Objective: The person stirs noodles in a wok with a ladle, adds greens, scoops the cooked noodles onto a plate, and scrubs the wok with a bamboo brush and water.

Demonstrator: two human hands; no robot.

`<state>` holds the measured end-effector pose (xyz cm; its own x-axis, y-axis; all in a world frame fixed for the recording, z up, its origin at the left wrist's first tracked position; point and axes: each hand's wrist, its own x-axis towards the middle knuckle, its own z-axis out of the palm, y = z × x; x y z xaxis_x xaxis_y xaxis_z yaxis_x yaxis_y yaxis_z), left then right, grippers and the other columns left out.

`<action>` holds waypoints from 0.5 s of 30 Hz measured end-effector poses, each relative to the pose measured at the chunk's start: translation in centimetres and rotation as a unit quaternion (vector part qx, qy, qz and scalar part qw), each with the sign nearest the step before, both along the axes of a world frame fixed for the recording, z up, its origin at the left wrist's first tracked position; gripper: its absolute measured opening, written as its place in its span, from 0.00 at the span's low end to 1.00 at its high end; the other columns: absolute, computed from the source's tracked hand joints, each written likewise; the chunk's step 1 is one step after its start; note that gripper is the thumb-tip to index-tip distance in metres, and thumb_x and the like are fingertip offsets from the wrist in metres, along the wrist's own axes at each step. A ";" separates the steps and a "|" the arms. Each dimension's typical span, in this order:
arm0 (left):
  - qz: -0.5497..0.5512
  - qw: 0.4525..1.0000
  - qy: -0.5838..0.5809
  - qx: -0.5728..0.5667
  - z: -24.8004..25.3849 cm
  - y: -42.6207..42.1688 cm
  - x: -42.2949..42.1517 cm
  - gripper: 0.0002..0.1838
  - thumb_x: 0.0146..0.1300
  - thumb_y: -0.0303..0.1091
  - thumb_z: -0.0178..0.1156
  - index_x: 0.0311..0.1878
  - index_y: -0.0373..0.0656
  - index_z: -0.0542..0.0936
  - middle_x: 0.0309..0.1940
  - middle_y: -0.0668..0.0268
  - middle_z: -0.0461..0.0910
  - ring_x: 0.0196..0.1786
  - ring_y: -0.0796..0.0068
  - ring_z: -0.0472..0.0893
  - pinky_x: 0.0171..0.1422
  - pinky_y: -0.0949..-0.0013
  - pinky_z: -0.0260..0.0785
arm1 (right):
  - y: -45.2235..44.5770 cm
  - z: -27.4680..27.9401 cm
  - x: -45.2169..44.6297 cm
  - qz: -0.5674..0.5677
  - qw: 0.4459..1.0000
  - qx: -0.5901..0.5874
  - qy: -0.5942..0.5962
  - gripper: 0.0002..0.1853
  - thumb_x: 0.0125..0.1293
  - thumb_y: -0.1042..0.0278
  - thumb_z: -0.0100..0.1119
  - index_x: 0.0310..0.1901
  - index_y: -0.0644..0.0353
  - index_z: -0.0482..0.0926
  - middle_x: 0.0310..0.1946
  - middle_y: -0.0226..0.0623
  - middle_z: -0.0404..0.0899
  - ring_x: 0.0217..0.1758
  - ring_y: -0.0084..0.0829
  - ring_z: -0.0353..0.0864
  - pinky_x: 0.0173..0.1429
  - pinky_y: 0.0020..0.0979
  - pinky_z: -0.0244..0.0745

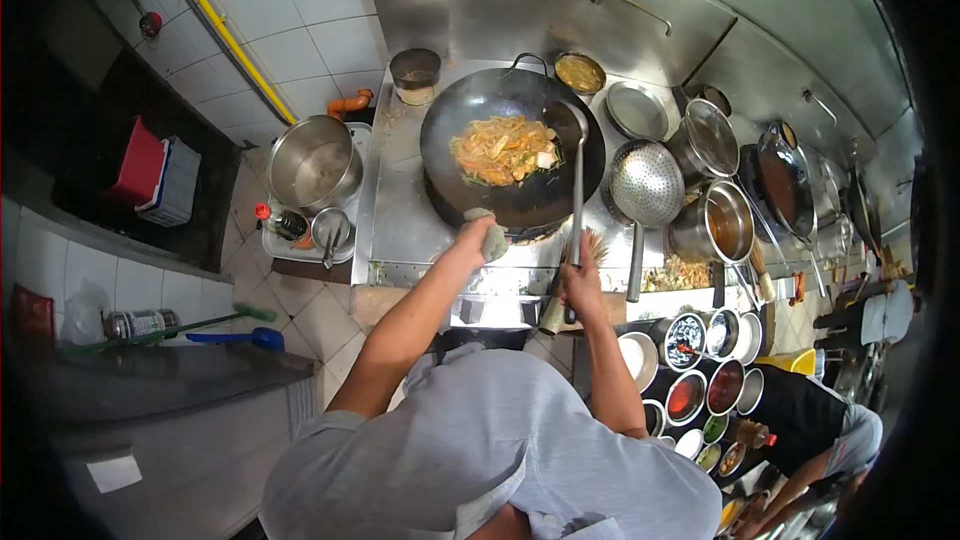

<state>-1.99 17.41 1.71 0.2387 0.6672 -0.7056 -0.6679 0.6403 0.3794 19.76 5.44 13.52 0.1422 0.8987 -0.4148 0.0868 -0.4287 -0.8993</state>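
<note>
Large black round-bottomed wok [455, 110] with orange-brown noodles [505, 151] sits ahead of the left hand [478, 242], which grips its near edge through a grey-green cloth [488, 232], while the right hand [581, 285] clasps a long-handled metal ladle [579, 175] reaching inside.

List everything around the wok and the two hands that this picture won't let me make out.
All in the head view:
- Any near-side handle on the wok: covered by the left hand and cloth.
- Whatever heats the wok: hidden beneath it.
- Right hand's fingertips: hidden by its own back.
- Label wording on the red-capped bottle: too small.
- Co-worker's fingers: too small, near the bottom edge.
</note>
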 end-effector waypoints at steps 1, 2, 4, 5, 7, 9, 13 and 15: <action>-0.024 1.000 -0.003 -0.005 -0.3 0.1 -0.1 0.07 0.60 0.30 0.60 0.42 0.45 0.75 0.30 0.60 0.77 0.27 0.58 0.79 0.34 0.51 0.80 | 0.5 -0.7 -0.5 -0.005 1.000 0.004 0.028 0.42 0.68 0.78 0.47 0.79 0.39 0.43 0.18 0.25 0.66 0.14 0.20 0.63 0.17 0.26 0.65; -0.047 0.999 -0.006 -0.007 -0.5 0.5 -0.2 0.10 0.60 0.32 0.60 0.44 0.45 0.75 0.31 0.58 0.77 0.29 0.55 0.80 0.36 0.47 0.80 | 1.1 -1.4 -1.0 -0.011 0.998 0.008 0.057 0.42 0.68 0.78 0.47 0.80 0.40 0.42 0.19 0.25 0.67 0.14 0.20 0.64 0.17 0.26 0.65; -0.060 0.997 0.013 -0.050 1.9 -0.4 -0.2 0.11 0.59 0.34 0.61 0.44 0.47 0.75 0.32 0.58 0.77 0.30 0.55 0.80 0.37 0.46 0.80 | 1.8 1.0 0.1 0.040 0.985 -0.056 0.157 0.42 0.67 0.79 0.46 0.80 0.43 0.43 0.20 0.26 0.67 0.14 0.20 0.63 0.17 0.26 0.64; -0.072 0.993 0.033 -0.092 3.5 -0.6 -0.3 0.11 0.58 0.35 0.62 0.44 0.48 0.75 0.32 0.58 0.77 0.32 0.54 0.81 0.37 0.44 0.80 | 2.1 0.9 0.5 0.037 0.983 -0.055 0.172 0.42 0.67 0.80 0.46 0.79 0.44 0.44 0.21 0.27 0.67 0.14 0.20 0.63 0.17 0.26 0.64; -0.061 0.993 0.011 -0.103 4.0 -0.5 -0.2 0.10 0.59 0.33 0.59 0.44 0.48 0.75 0.35 0.59 0.76 0.37 0.56 0.80 0.42 0.46 0.79 | 2.8 0.5 0.0 0.039 0.992 -0.035 0.115 0.42 0.67 0.81 0.46 0.79 0.43 0.44 0.21 0.27 0.67 0.14 0.20 0.64 0.17 0.26 0.65; -0.031 0.996 -0.018 -0.080 1.5 0.0 0.0 0.07 0.60 0.32 0.57 0.42 0.48 0.74 0.34 0.61 0.75 0.36 0.60 0.79 0.40 0.49 0.79 | 4.3 -1.1 0.0 0.033 0.998 -0.013 0.043 0.42 0.66 0.81 0.45 0.79 0.42 0.44 0.21 0.27 0.66 0.14 0.19 0.64 0.17 0.26 0.66; -0.035 0.997 -0.038 -0.053 -0.5 0.6 0.0 0.04 0.61 0.32 0.58 0.38 0.49 0.73 0.29 0.64 0.75 0.29 0.62 0.78 0.34 0.52 0.78 | 7.5 -0.4 0.0 0.135 0.984 -0.048 0.101 0.44 0.63 0.80 0.45 0.79 0.40 0.44 0.20 0.27 0.66 0.14 0.21 0.65 0.18 0.27 0.67; -0.044 0.998 -0.038 -0.040 -0.7 0.7 0.1 0.03 0.62 0.31 0.57 0.36 0.50 0.73 0.26 0.66 0.74 0.25 0.63 0.77 0.29 0.56 0.76 | 7.2 0.1 0.6 0.204 0.978 -0.036 0.017 0.44 0.64 0.79 0.47 0.79 0.39 0.45 0.20 0.27 0.67 0.15 0.21 0.66 0.19 0.28 0.68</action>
<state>-1.88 18.10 1.02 0.3485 0.5845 -0.7327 -0.6334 0.7231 0.2756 20.37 12.66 13.58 -0.2377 0.8456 -0.4779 0.2345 -0.4275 -0.8731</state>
